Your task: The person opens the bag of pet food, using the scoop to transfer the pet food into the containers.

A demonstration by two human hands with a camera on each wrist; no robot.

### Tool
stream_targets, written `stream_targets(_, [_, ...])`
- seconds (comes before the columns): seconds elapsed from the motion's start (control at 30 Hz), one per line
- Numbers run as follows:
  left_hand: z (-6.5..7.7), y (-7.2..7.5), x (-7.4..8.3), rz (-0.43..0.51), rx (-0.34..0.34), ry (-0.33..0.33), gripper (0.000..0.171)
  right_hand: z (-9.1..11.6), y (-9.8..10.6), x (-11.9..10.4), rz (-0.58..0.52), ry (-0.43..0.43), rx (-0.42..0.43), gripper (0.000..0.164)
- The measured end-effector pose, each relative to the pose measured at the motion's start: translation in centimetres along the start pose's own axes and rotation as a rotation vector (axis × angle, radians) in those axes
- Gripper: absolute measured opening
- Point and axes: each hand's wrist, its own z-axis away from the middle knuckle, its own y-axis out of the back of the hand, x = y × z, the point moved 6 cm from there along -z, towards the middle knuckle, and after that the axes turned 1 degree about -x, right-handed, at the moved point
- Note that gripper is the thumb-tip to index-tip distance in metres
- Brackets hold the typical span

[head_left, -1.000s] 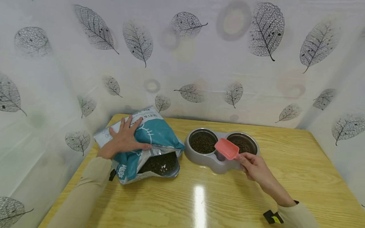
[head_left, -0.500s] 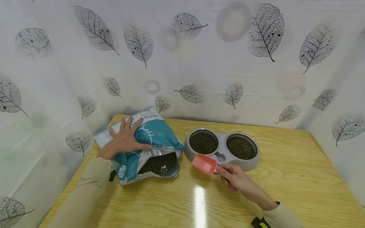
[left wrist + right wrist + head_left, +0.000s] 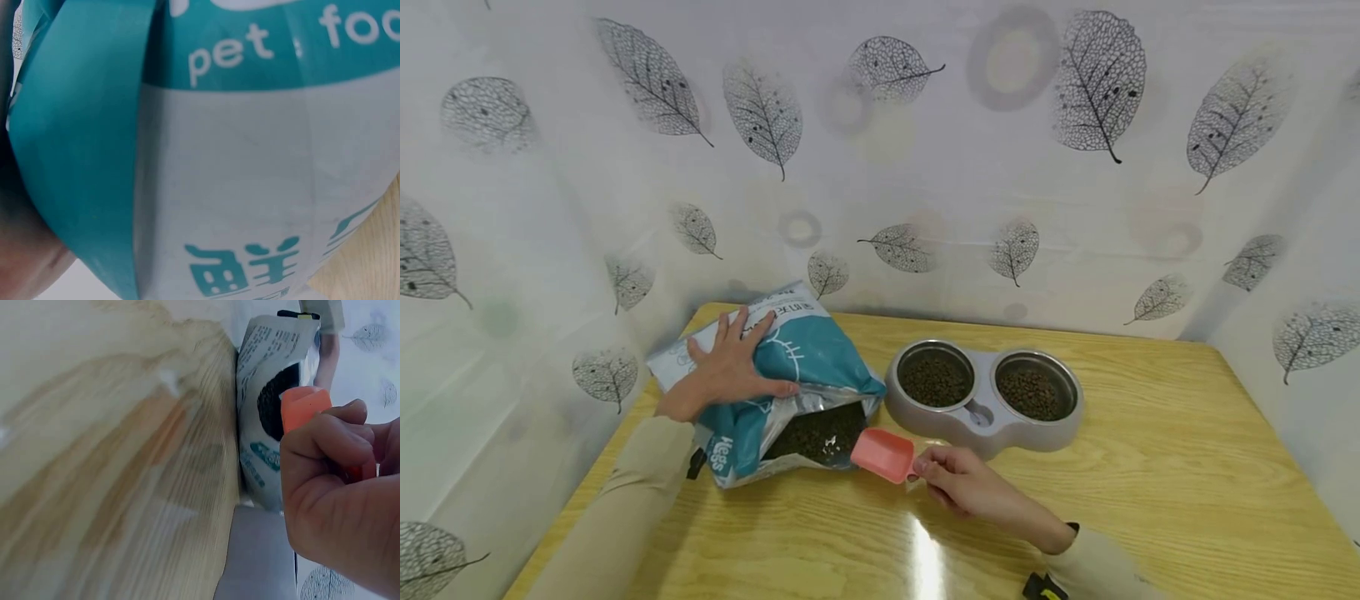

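A teal and white pet food bag [image 3: 820,346] lies on its side at the left of the table, its mouth facing right and front with brown kibble [image 3: 820,433] inside. My left hand [image 3: 730,367] rests on top of the bag, fingers spread. In my right hand [image 3: 970,483] a pink scoop [image 3: 883,455] is gripped by its handle, its bowl right at the bag's opening and showing no kibble. The right wrist view shows the curled fingers round the scoop [image 3: 304,407], with the bag [image 3: 256,425] beyond. Printing on the bag [image 3: 250,144] fills the left wrist view.
A grey double feeder [image 3: 985,429] stands right of the bag, with two steel bowls holding kibble, the left bowl [image 3: 936,375] and the right bowl [image 3: 1036,385]. The wooden table [image 3: 1150,467] meets a leaf-printed curtain [image 3: 925,167] at the back and sides.
My right hand has carried the scoop left and toward the front, from above the feeder to the bag's mouth. The left hand and the bag have stayed put.
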Motion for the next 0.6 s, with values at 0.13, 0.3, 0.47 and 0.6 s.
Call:
stream_targets(0.13, [0.0,0.0,0.0,0.0,0.003,0.003,0.129,-1.3,-1.2,-0.3,0.023,-0.013,-0.018,0.043])
stream_targets(0.3, [-0.1,-0.1,-0.1,-0.011,0.001,0.006,0.129,-3.0,-2.3,-0.6,0.08,-0.073,0.006,0.04])
stream_targets(0.47, [-0.2,-0.1,-0.1,-0.006,0.006,0.006,0.13,-4.6,-2.5,-1.1,0.099,-0.11,0.052,0.038])
stream_targets(0.6, [-0.2,-0.1,-0.1,-0.003,0.008,0.003,0.129,-6.0,-2.9,-1.2,0.072,-0.118,0.048,0.038])
